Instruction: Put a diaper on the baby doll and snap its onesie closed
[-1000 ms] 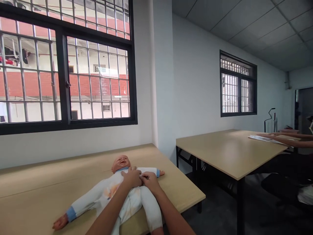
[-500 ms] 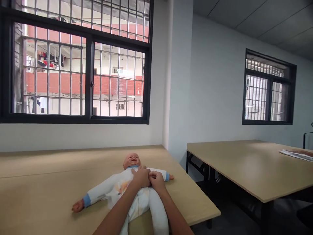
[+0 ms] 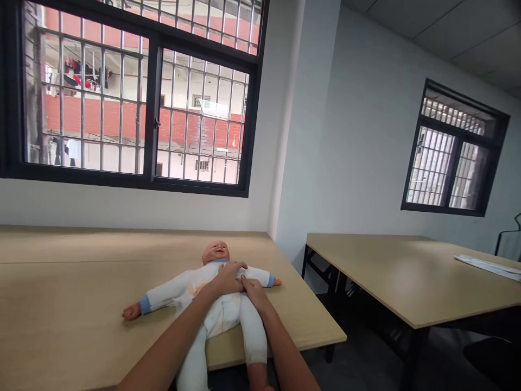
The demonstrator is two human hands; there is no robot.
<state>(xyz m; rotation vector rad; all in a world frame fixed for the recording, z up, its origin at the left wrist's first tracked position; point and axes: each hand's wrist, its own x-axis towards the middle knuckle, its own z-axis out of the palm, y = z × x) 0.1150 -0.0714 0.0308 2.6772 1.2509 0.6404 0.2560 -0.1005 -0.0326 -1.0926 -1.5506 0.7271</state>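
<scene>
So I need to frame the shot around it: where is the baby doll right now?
In the head view the baby doll lies on its back on the near wooden table, low and centre below the barred window, with the left hand and right hand on its chest.

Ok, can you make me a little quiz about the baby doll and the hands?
1. True or false: the doll lies face up on the table.
2. Which hand lies across the doll's chest? A left hand B right hand
3. What colour are the cuffs on the doll's sleeves?

Key: 1 true. 2 A. 3 blue.
</scene>
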